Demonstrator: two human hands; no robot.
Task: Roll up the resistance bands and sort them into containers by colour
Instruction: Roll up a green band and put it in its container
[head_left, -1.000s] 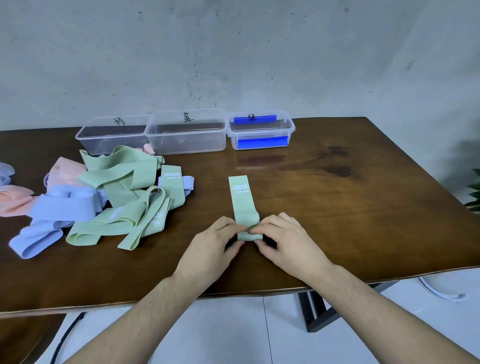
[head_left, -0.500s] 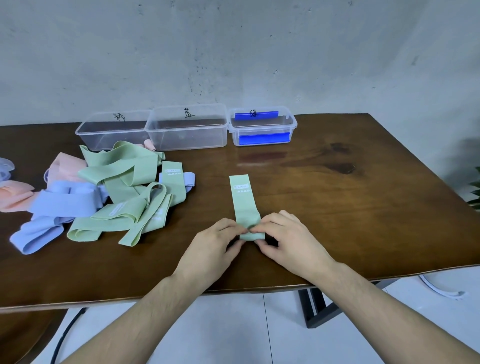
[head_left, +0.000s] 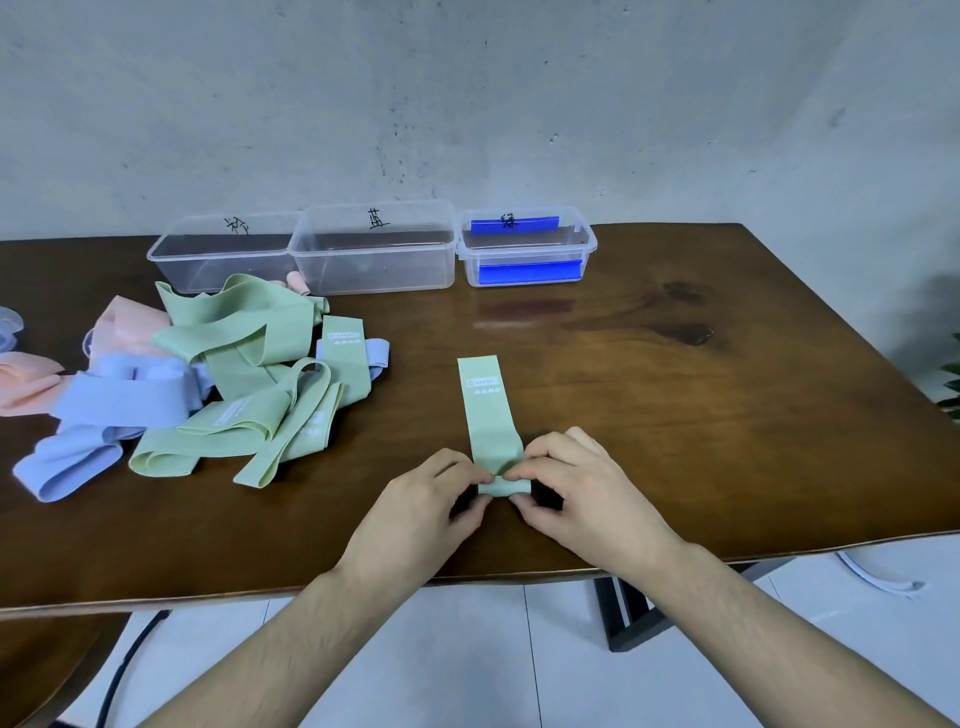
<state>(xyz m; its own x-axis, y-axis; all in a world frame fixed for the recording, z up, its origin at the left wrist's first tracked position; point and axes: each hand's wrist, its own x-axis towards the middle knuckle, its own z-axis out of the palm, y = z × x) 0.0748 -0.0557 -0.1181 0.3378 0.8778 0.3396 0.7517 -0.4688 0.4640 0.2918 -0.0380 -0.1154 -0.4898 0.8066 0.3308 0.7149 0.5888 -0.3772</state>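
Observation:
A green resistance band lies flat on the brown table, running away from me, with a white label near its far end. Its near end is turned over into a small roll. My left hand and my right hand both pinch that rolled end from either side, thumbs below and fingertips on top. To the left lies a pile of loose bands: green ones, blue ones and pink ones.
Three clear plastic containers stand in a row at the back: a left one, a middle one, and a right one with blue clips. Each has a handwritten mark. The table's near edge runs just under my wrists.
The rolled end of the green band between my fingers has grown slightly. Both hands stay in nearly the same place.

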